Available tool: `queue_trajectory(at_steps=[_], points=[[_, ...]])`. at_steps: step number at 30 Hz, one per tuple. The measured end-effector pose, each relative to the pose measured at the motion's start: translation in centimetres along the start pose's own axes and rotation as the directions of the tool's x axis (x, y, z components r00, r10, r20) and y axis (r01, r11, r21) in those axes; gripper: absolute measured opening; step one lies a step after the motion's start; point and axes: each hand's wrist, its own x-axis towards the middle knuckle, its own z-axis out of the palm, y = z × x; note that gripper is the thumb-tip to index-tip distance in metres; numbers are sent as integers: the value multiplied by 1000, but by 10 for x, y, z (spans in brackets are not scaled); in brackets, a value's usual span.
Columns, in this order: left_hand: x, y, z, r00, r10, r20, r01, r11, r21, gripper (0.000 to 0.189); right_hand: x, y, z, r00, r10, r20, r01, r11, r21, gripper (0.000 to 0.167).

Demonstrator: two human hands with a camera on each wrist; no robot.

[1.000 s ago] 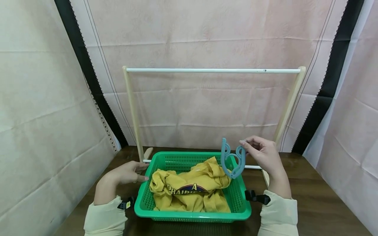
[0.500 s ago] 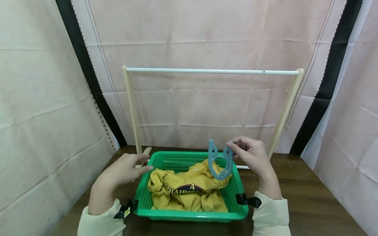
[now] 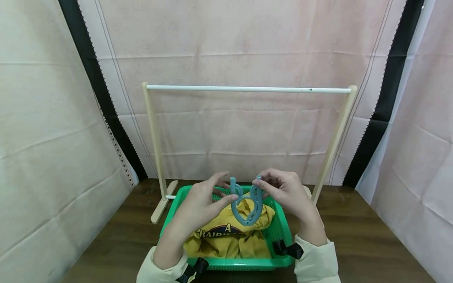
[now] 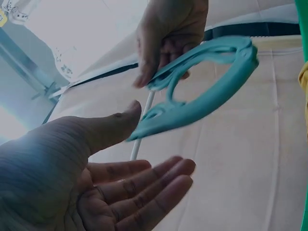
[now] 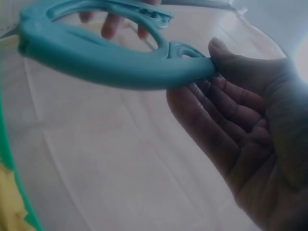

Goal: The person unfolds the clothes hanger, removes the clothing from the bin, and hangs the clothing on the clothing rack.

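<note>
A blue folding clothes hanger point(image 3: 246, 221), folded into a U shape, is held up over the basket in the head view. My right hand point(image 3: 284, 192) pinches its right end between thumb and fingers; the right wrist view shows the thumb on top of the hanger point(image 5: 120, 67). At the other end is my left hand point(image 3: 201, 206), its thumb tip right at the hanger. In the left wrist view, the fingers point(image 4: 144, 195) of that hand stand apart from the hanger point(image 4: 207, 108). Below lies a crumpled yellow printed garment point(image 3: 244, 243), partly hidden by the hanger and left hand.
The garment lies in a green plastic basket point(image 3: 240, 264) on a dark wooden table point(image 3: 364, 243). Behind it stands a rack with a white crossbar point(image 3: 247, 89) and cream uprights point(image 3: 153, 137). Pale cloth walls point(image 3: 226, 47) enclose the back and sides.
My right hand has carried the hanger left, toward the middle of the basket. The left hand has left the basket's left rim and come right to the hanger's left end.
</note>
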Motion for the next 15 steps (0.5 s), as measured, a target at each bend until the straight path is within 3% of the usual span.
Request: queue_trajectory(at_steps=[9, 15], points=[[2, -2, -1, 995, 96, -7, -96, 995, -9, 21, 2, -3, 6, 999, -4, 49, 3, 1000, 11, 5], [0, -6, -3, 994, 113, 16, -112, 994, -7, 12, 2, -6, 7, 986, 2, 169, -7, 999, 31, 7]])
